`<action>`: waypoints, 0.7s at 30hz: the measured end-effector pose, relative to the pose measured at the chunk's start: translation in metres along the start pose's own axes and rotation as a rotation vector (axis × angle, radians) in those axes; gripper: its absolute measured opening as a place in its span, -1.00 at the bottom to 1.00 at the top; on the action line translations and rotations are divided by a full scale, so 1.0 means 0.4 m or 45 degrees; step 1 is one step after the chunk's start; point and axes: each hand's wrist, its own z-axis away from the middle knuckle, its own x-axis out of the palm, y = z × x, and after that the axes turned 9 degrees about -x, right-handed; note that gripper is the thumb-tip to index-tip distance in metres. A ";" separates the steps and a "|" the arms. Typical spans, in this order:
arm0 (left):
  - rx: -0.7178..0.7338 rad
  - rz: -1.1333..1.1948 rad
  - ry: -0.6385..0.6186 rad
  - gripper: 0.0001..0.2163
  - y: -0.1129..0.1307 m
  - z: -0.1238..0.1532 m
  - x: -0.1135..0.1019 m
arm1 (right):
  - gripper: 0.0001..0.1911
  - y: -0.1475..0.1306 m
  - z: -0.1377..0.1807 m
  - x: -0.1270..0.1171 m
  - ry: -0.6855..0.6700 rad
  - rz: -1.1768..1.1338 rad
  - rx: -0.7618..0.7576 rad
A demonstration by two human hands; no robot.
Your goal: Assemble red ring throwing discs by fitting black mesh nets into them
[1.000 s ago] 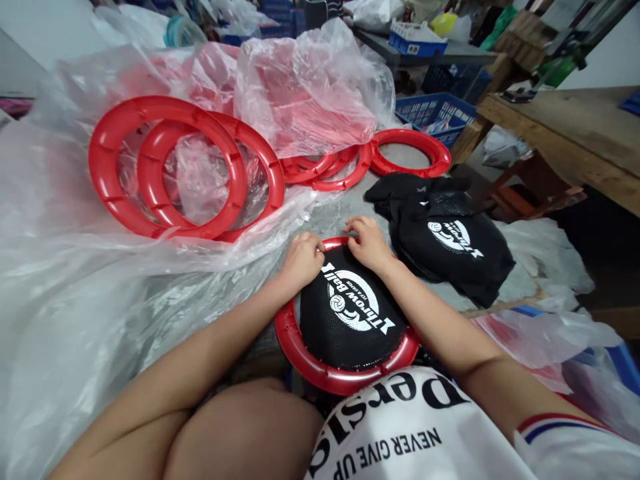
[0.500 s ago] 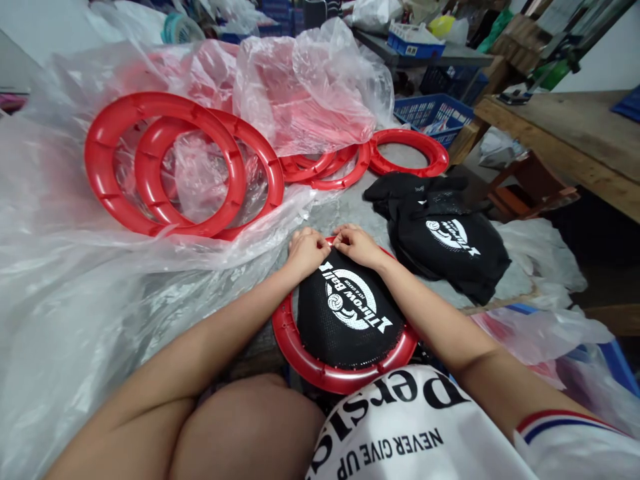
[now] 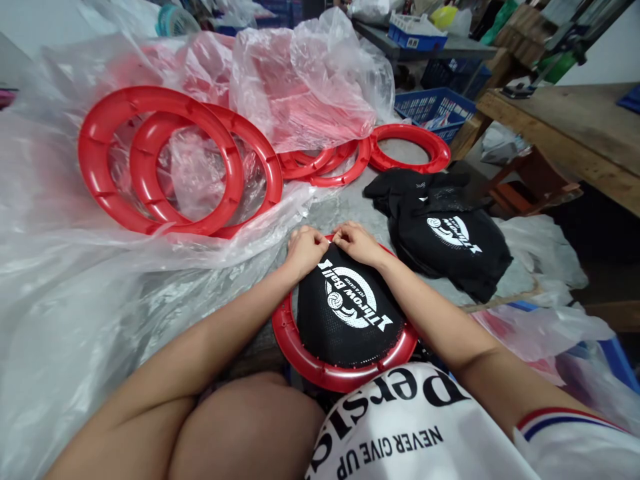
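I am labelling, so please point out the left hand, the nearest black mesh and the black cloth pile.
Left hand (image 3: 305, 252), head view: back of the hand.
Black mesh (image 3: 351, 311), head view: printed middle.
Black cloth pile (image 3: 436, 260), head view: below its print.

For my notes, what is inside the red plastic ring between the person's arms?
Black mesh fabric with white print; the left hand and right hand partly hide its far edge.
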 end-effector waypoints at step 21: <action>-0.007 0.007 -0.055 -0.94 0.002 0.009 -0.009 | -0.97 0.017 -0.004 0.006 0.053 -0.157 -0.006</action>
